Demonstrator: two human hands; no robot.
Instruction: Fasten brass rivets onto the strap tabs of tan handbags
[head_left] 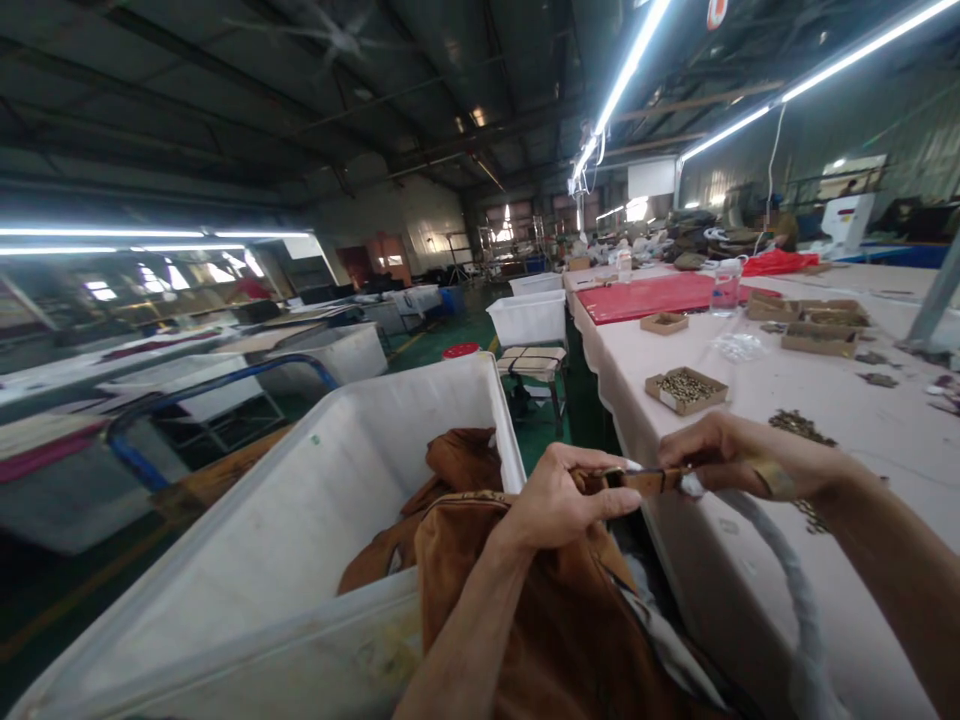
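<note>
A brown bag (555, 620) hangs in front of me, between the white bin and the table edge. My left hand (562, 495) pinches a short brown leather strap (651, 482) near a small metal buckle, thumb in front and fingers behind. At the strap's other end, my right hand (724, 455) is closed on it, beside a handle (787, 560) wrapped in pale plastic that curves down to the right. A band of tape or bandage circles one finger of the right hand. The strap is stretched roughly level between both hands.
Brown bags (465, 460) lie inside the large white bin (390, 400) at left. On the pink-covered table (615, 340) stand a cardboard box of small metal pieces (686, 388), loose metal pieces (802, 427), more boxes (817, 335) and a clear jar (724, 288). A stool (532, 365) stands beyond.
</note>
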